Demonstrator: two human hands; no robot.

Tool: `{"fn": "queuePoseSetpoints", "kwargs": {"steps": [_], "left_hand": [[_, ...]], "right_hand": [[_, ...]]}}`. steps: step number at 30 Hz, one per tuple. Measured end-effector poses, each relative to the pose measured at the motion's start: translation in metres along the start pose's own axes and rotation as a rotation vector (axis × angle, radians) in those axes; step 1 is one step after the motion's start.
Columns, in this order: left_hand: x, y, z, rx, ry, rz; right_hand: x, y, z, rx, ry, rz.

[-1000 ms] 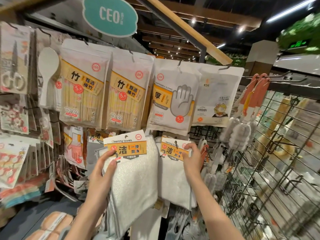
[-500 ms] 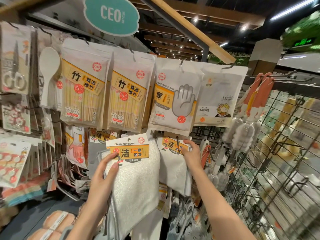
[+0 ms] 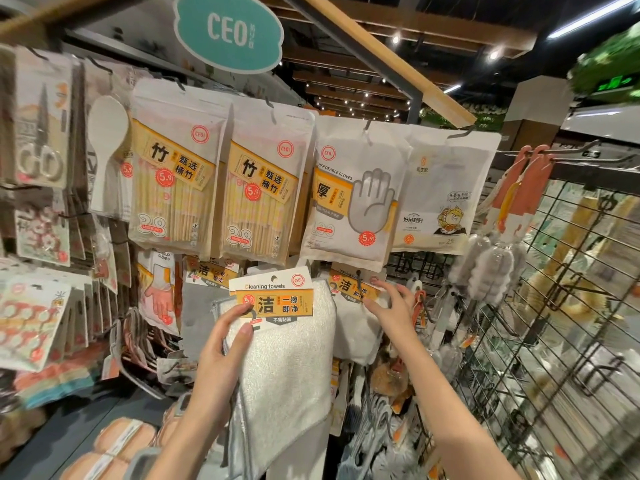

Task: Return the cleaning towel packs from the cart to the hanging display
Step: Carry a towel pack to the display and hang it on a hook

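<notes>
Towel packs, two in view: left hand pinches one towel pack by its header card, below the chopstick bags; right hand, fingers spread, touches the hung towel pack on the hanging display.

The held towel pack hides the hung pack's left edge and label start.
</notes>
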State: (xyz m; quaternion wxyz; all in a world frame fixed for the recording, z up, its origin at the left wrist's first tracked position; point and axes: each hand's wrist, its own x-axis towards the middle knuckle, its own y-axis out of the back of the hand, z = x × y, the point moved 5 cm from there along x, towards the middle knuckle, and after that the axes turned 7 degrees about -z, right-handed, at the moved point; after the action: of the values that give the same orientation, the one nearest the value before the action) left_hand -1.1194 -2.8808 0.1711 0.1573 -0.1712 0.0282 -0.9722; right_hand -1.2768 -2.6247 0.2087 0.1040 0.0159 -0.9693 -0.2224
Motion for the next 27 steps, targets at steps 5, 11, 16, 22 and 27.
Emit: {"fn": "queuePoseSetpoints", "kwargs": {"steps": [5, 11, 16, 22, 27], "left_hand": [[-0.001, -0.006, 0.003, -0.007, -0.022, -0.015], [-0.005, -0.017, 0.006, -0.046, -0.005, -0.036], [-0.008, -0.024, 0.012, -0.065, -0.030, -0.027], [-0.011, -0.023, 0.011, -0.074, -0.046, -0.022], [-0.010, -0.025, 0.008, -0.092, -0.026, -0.020]], "right_hand": [[-0.025, -0.002, -0.027, 0.024, 0.146, -0.015], [-0.053, -0.034, -0.060, 0.060, 0.256, -0.229], [-0.060, -0.049, -0.072, 0.065, 0.274, -0.267], [-0.065, -0.053, -0.070, 0.256, 0.243, -0.229], [-0.064, -0.053, -0.068, 0.374, 0.174, -0.201]]}}
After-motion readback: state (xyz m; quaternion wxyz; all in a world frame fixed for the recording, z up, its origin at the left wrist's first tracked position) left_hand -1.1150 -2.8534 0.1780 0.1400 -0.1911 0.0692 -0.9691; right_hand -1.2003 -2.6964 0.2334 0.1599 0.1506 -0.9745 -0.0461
